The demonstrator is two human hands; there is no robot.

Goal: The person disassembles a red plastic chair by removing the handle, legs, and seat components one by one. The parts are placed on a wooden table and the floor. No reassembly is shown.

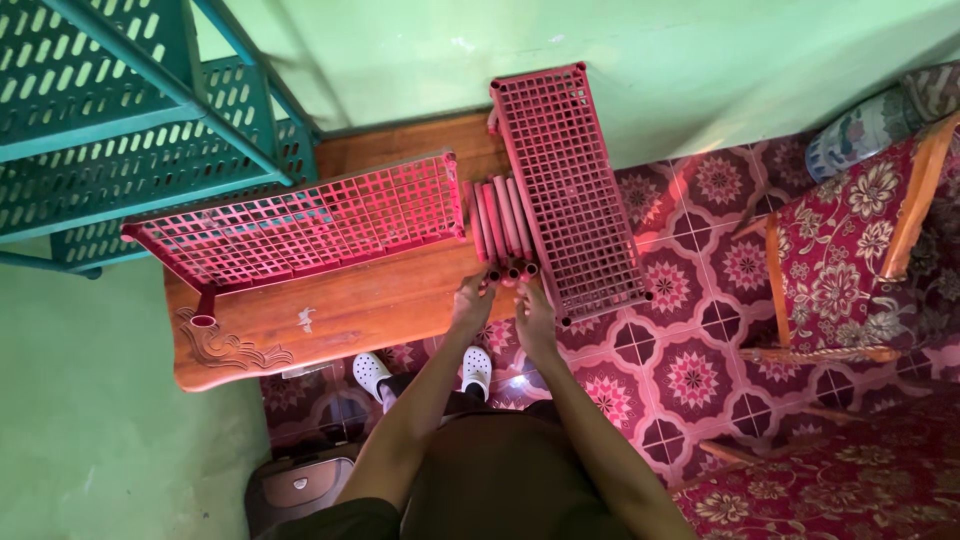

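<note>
Several red plastic tubes (500, 222) lie side by side on a low wooden table (340, 305), between two red lattice shelf panels. My left hand (473, 300) touches the near ends of the left tubes with its fingertips. My right hand (533, 312) rests beside it, fingers on the near ends of the right tubes. One red panel (300, 228) sits to the left of the tubes, with a short tube socket at its near corner. The other red panel (570, 190) lies to the right, overhanging the table's edge.
A green lattice rack (120, 110) stands at the upper left against the green wall. A wooden chair with floral cushion (850, 250) is on the right. Patterned red floor tiles (690, 380) surround my feet in white clogs (372, 372). A dark bag (300, 485) sits at lower left.
</note>
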